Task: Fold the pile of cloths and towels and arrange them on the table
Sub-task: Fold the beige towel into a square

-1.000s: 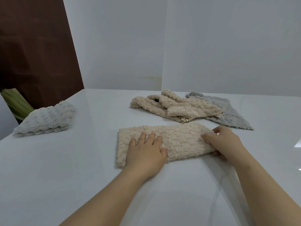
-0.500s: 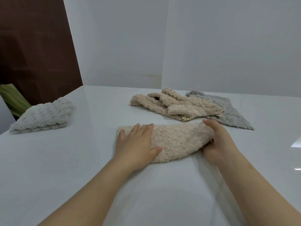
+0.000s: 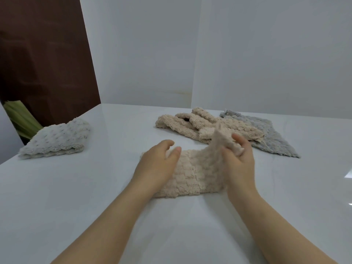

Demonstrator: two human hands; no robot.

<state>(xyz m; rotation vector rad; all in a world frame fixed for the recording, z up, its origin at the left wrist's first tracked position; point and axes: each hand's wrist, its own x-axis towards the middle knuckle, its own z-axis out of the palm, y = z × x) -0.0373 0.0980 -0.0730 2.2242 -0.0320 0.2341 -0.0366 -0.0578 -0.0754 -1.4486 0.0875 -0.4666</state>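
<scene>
A beige bobbled cloth (image 3: 196, 174), folded into a long strip, lies on the white table (image 3: 114, 187) in front of me. My right hand (image 3: 238, 159) pinches its right end and holds that end raised off the table, tipped toward the left. My left hand (image 3: 158, 164) rests on the cloth's left part with fingers relaxed. Behind it lies a crumpled beige cloth (image 3: 205, 126), partly over a flat grey cloth (image 3: 270, 136). A folded pale grey cloth (image 3: 59, 138) sits at the far left.
A white wall stands right behind the table. A dark brown panel and some green leaves (image 3: 21, 119) are past the table's left edge.
My right hand took hold of the beige cloth's right end and lifted it up and leftward. My left hand slid left along the cloth and stayed on it.
</scene>
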